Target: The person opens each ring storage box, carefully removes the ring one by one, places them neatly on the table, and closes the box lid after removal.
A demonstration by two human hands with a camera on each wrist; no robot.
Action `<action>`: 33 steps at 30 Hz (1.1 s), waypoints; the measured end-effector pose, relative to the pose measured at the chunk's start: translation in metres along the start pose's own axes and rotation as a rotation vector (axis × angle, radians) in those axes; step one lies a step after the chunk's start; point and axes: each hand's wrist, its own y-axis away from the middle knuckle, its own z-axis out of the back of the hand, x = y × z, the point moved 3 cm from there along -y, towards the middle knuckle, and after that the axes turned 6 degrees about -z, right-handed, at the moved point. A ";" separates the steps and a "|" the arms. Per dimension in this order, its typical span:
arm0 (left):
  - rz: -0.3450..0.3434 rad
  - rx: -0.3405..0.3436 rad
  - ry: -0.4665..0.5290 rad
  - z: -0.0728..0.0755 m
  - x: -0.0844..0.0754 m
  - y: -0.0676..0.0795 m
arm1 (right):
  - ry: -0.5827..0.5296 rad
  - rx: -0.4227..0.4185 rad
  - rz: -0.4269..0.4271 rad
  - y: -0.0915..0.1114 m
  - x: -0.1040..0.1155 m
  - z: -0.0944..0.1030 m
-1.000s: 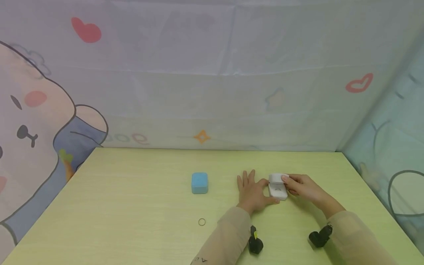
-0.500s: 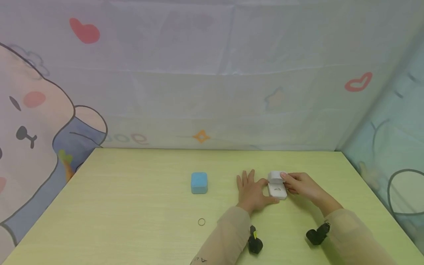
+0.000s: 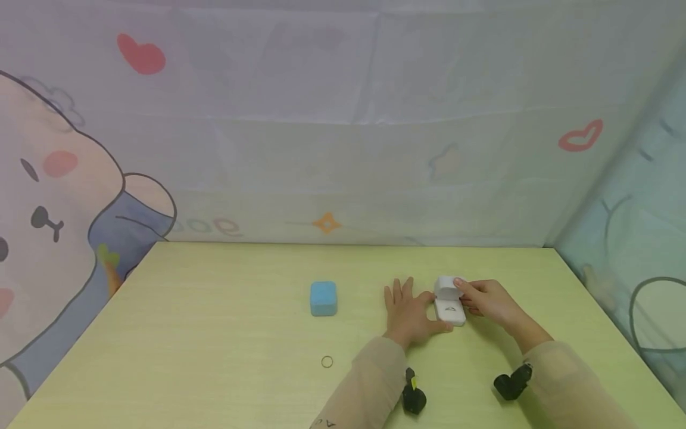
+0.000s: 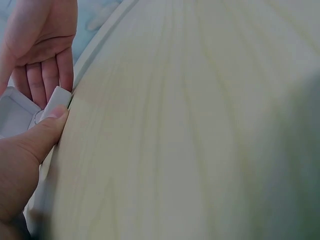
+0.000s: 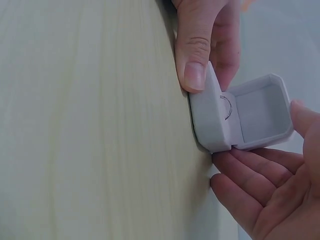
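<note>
Tabletop point(image 3: 214, 328): ring point(image 5: 228, 106) in white box point(image 5: 209, 120)

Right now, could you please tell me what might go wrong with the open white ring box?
The right hand pinches the white hinged lid; a slip might let it swing shut over the thin upright ring in the white base.

The loose thin round ring lies near the left beige sleeve, which could brush it away.

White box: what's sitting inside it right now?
Inside the open white box, a ring stands in the pale insert; only its arc shows, the rest hidden in the insert. The raised lid shows a plain inner face. Anything beneath the insert is covered.
</note>
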 end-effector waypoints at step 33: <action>-0.011 -0.019 0.009 -0.005 0.004 -0.002 | 0.090 -0.126 0.116 0.016 -0.005 0.006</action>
